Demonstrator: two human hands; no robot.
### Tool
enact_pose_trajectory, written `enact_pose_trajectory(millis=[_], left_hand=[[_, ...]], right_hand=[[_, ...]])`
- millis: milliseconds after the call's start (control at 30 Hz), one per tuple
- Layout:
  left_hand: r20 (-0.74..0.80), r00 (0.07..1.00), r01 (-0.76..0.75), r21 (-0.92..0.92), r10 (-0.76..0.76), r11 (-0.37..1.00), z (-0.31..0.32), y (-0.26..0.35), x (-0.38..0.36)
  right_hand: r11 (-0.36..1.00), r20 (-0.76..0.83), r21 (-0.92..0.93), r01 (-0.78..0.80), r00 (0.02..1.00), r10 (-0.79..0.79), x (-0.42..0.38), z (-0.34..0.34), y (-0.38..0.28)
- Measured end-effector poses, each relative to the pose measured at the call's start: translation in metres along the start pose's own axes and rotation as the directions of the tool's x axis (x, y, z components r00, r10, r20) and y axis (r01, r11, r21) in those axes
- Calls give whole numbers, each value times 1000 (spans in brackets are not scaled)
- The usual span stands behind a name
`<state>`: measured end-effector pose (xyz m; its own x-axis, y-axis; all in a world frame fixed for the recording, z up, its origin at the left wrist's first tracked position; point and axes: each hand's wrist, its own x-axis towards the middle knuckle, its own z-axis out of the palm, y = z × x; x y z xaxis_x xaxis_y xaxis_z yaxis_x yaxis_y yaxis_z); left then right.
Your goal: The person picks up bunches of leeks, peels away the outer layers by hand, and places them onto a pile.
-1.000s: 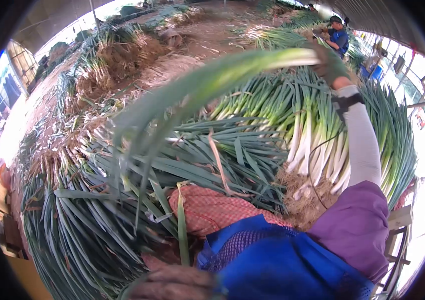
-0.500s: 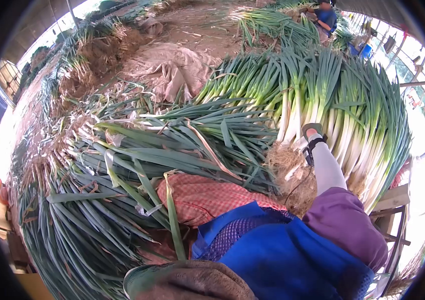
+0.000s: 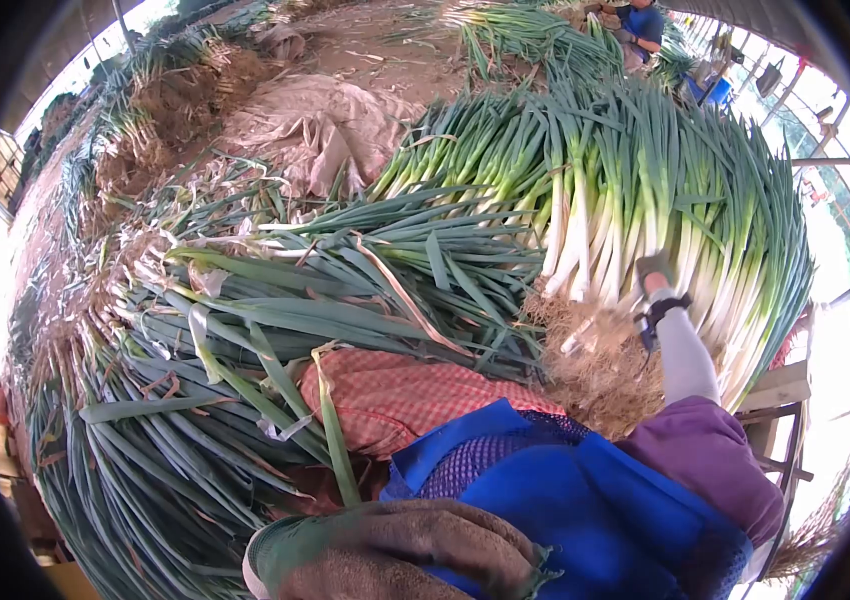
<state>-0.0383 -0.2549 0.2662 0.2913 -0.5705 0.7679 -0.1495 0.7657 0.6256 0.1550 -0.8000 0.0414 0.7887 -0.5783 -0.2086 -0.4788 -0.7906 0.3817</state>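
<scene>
My right hand [image 3: 654, 272], in a grey-green covering with a black strap at the wrist, reaches onto the white stalks of a large heap of green onions [image 3: 690, 225]. Its fingers are blurred and partly hidden, so a grip cannot be made out. Just below and left of the hand lie the tangled, soil-coloured roots [image 3: 600, 365]. My left hand does not show. Close to the camera at the bottom is a brown cloth-like thing with green edging [image 3: 405, 550], whose kind I cannot make out.
More green onions [image 3: 175, 440] with darker leaves are piled at the left. A crumpled pale cloth [image 3: 330, 130] lies on the soil behind. Another person [image 3: 642, 25] is at the far right. A wooden frame [image 3: 780, 385] stands beside the heap at right.
My right hand has moved right and slightly down across the white stalks, uncovering more of the roots. The view has shifted a little, and the brown cloth-like thing shows more of its frayed green edge.
</scene>
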Motion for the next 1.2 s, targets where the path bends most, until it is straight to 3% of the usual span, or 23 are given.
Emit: enact_pose_trajectory(millis=[33, 67, 100, 167, 233, 300, 367, 433, 533, 600, 667, 700, 733, 767, 867, 933, 967, 1000, 1067, 1100, 1133, 1200], left_hand=[[0, 1000, -6, -15, 6, 1000, -2, -2, 0], [2, 1000, -3, -22, 3, 1000, -5, -4, 0], [-1, 1000, -3, -37, 3, 999, -8, -6, -1], [-9, 1000, -11, -51, 11, 999, -12, -8, -4], [-21, 999, -33, -57, 32, 998, -15, -8, -9], [-42, 998, -48, -47, 46, 998, -18, -6, -18], [-70, 996, -60, -25, 58, 998, -23, -4, -30], [-99, 993, -64, 1, 64, 998, -29, 1, -42], [-158, 986, -47, 51, 55, 998, -43, 5, -66], [-210, 977, 0, 110, 23, 994, -54, 10, -84], [-296, 954, 105, 204, -41, 973, -67, 18, -106], [-362, 926, 211, 267, -105, 940, -74, 25, -118], [-431, 888, 317, 320, -161, 893, -80, 31, -129], [-677, 699, 423, 133, -230, 896, -72, 31, -142], [-906, 204, 587, -189, -370, 787, -75, 29, -192], [-950, 69, 484, -235, -305, 843, -83, 14, -226], [-938, -10, 449, -314, -347, 836, -85, 11, -239], [-915, -86, 407, -393, -394, 825, -87, 9, -252], [-806, -178, 233, -592, -564, 772, -85, 13, -276], [-836, -210, 269, -548, -507, 792, -85, 11, -283], [-862, -238, 305, -504, -448, 808, -86, 9, -290], [-850, -297, 228, -506, -435, 832, -89, 4, -306]], right_hand=[[897, -27, 396, -195, 974, 224, -2, 16, -13], [747, -17, 606, -275, 934, 357, -2, 27, -22], [694, -1, 655, -298, 919, 395, -2, 34, -31], [811, 6, 534, -237, 961, 277, 15, 44, -31], [964, 40, 259, -58, 998, 49, 39, 47, -21], [990, 67, 22, 143, 987, -144, 63, 37, -12], [984, -1, -2, 179, 984, -179, 80, 18, -14], [988, -203, 145, 43, 979, -13, 36, -39, -61], [922, -305, 107, 372, 895, -326, -40, -104, -168], [811, -239, 177, 557, 824, -514, -55, -117, -244], [666, -187, 151, 731, 683, -706, -79, -124, -320], [576, -303, 108, 811, 578, -758, -83, -112, -358], [480, -409, 53, 876, 457, -790, -89, -102, -394], [422, -382, 42, 906, 405, -831, -105, -109, -428], [270, -212, 41, 962, 272, -939, -132, -117, -537], [186, -199, 94, 978, 202, -959, -144, -111, -601], [208, -129, 229, 951, 241, -962, -134, -95, -648], [92, -236, 227, 969, 147, -961, -126, -76, -679], [172, -172, 152, 973, 197, -965, -138, -88, -699], [278, 1, 131, 952, 280, -960, -137, -90, -716], [274, -73, 92, 957, 281, -957, -128, -77, -727], [271, -219, 11, 963, 267, -939, -106, -41, -745]])
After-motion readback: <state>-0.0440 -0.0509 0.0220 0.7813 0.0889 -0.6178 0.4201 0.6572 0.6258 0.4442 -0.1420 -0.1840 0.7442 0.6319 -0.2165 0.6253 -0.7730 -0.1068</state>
